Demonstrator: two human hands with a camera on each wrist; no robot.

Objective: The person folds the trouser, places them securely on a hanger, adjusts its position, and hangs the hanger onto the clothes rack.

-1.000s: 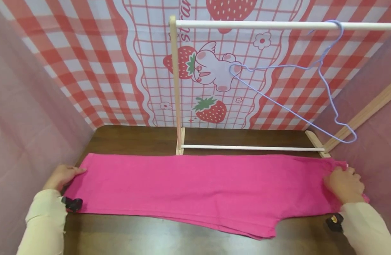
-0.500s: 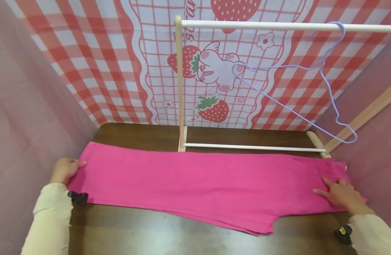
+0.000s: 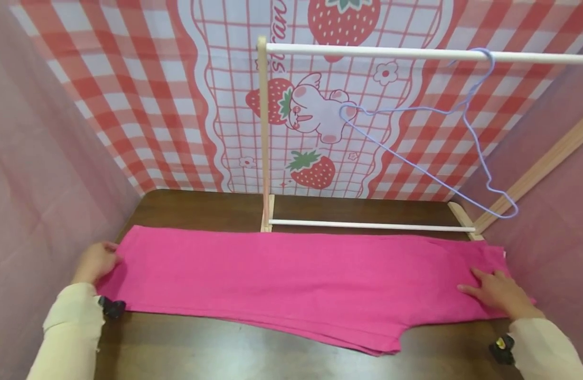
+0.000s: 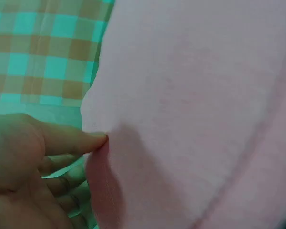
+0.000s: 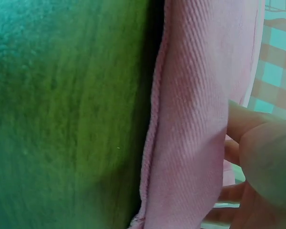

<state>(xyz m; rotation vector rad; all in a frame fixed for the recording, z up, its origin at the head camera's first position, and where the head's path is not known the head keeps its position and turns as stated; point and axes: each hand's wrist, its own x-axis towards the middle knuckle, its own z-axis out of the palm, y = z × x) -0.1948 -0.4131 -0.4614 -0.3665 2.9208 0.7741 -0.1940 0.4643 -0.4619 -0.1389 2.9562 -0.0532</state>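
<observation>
A pair of bright pink trousers [image 3: 291, 279], folded in half lengthwise, lies across the brown table with its leg hems to the left and waist to the right. At the hem end my left hand [image 3: 97, 261] pinches the cloth; in the left wrist view the thumb [image 4: 78, 138] lies on top and the other fingers go partly beneath the edge. Over at the waist end my right hand [image 3: 500, 293] rests on the fabric with thumb and fingers spread. In the right wrist view the trousers [image 5: 190, 105] hide part of that hand's fingers.
Behind the trousers stands a rack with a white top rail [image 3: 367, 51] and wooden posts. A lilac wire hanger [image 3: 415, 164] hangs from its right part. Pink curtains [image 3: 49, 158] close both sides, and a strawberry-print checked cloth [image 3: 153, 105] covers the back.
My right hand has gone from bunching the waist end to lying spread on it, and the waist is flatter. The left hem end swung away, then back toward me.
</observation>
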